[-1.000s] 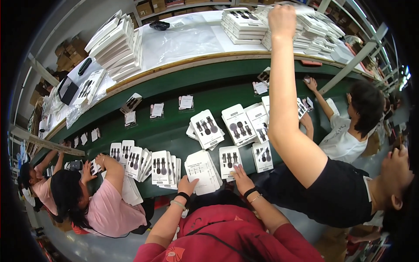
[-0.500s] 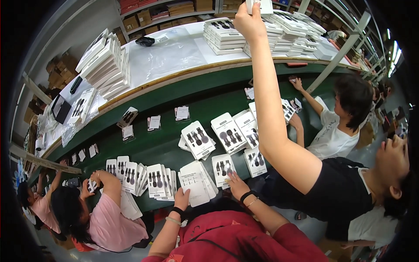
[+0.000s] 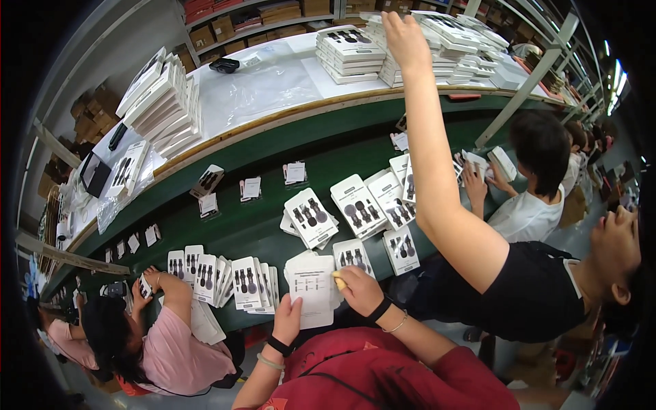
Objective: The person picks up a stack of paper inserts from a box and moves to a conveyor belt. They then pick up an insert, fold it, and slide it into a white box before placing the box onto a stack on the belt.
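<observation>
A flat white printed carton is held upright in front of my red shirt, its face showing small pictures and text. My left hand grips its left edge, thumb on the face. At its upper right edge my right hand has curled fingers, with a yellow cover on one fingertip; the hand closes on the edge of the carton. Behind it lie more white cartons, partly hidden. Just beyond my right hand is a carton with black device pictures.
Picture cartons stand in a row at left and in piles on the green belt. Small packs with white cards lie farther along. A co-worker's raised arm crosses on the right, by stacked boxes on the upper shelf.
My right hand has left the picture carton and come left to the held carton's edge, fingers now curled. The small packs have shifted right. The co-worker's raised hand no longer holds a box.
</observation>
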### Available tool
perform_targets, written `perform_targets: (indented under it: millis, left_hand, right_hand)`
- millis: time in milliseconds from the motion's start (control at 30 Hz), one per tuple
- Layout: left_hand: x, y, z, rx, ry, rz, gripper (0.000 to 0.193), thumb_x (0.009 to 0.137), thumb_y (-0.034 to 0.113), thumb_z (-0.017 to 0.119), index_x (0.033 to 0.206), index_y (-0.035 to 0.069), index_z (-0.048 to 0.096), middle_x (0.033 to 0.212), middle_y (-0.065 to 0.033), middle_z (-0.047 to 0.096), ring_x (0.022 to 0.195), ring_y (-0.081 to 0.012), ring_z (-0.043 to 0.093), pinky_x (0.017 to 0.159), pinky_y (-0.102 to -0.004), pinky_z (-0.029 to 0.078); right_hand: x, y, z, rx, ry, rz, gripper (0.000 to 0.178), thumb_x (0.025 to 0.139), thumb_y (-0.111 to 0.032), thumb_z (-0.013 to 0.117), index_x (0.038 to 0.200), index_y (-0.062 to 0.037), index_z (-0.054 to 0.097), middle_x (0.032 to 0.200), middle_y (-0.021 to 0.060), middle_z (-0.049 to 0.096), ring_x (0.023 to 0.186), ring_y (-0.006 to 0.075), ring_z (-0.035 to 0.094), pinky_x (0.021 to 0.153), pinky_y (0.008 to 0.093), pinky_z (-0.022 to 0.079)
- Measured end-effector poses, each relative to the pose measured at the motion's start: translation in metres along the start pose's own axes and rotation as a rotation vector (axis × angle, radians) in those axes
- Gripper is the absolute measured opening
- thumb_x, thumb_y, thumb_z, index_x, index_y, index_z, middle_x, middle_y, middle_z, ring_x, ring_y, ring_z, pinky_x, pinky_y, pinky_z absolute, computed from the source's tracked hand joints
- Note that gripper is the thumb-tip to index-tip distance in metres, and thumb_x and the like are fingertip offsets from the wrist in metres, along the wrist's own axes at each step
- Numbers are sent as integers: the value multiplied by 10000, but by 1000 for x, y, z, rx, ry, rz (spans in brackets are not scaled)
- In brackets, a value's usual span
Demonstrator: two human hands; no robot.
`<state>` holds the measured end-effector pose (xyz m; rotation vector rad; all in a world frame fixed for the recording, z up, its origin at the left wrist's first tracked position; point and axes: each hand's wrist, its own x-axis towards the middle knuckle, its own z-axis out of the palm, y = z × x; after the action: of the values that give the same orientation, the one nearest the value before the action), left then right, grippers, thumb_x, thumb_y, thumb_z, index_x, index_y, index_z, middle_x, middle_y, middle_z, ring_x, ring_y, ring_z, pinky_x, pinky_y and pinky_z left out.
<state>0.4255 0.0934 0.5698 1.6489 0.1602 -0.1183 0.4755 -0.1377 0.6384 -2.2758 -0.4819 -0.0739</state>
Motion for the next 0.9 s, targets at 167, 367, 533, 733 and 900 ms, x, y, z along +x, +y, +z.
perform_targets:
  millis: [167,367,533,733,900]
  left_hand:
    - [-16,65,9,222,-53,202,162,1005,127,525,1048,-28,540,954,-220,642,861,-298,654,749,-370,495]
    - [-26,79,-3,245,-42,297,154,1012,132,510,1039,-19,522,886,-211,620,823,-299,644,726,-391,486]
    - [-41,83,-12,-192,-298,4,295,978,88,542,1248,-15,486,1109,-171,627,1032,-262,632,866,-358,490]
    - [-41,87,-25,-939,-777,-374,728,917,179,646,1515,8,267,1462,-125,433,1332,-235,462,1110,-381,373]
    - [-35,87,-29,-749,-865,-282,793,904,325,668,1511,-4,278,1479,-164,429,1350,-294,455,1136,-434,343]
  right_hand:
    - [23,-45,-6,-46,60,-129,321,886,-183,667,1161,-26,613,1055,167,590,841,342,632,743,395,538]
    - [34,-76,-32,-45,-31,30,334,853,-246,712,1071,-7,627,981,151,580,825,348,629,742,432,528]
    - [40,-79,-61,-127,-241,-46,319,827,-288,742,957,-10,656,935,147,573,797,344,619,713,424,516]
    - [41,-96,-69,40,-405,-114,324,820,-311,736,872,0,657,917,153,543,804,355,612,716,419,503]
    - [33,-99,-70,86,-335,-155,288,826,-287,757,887,-17,675,872,116,558,730,266,599,667,355,493]
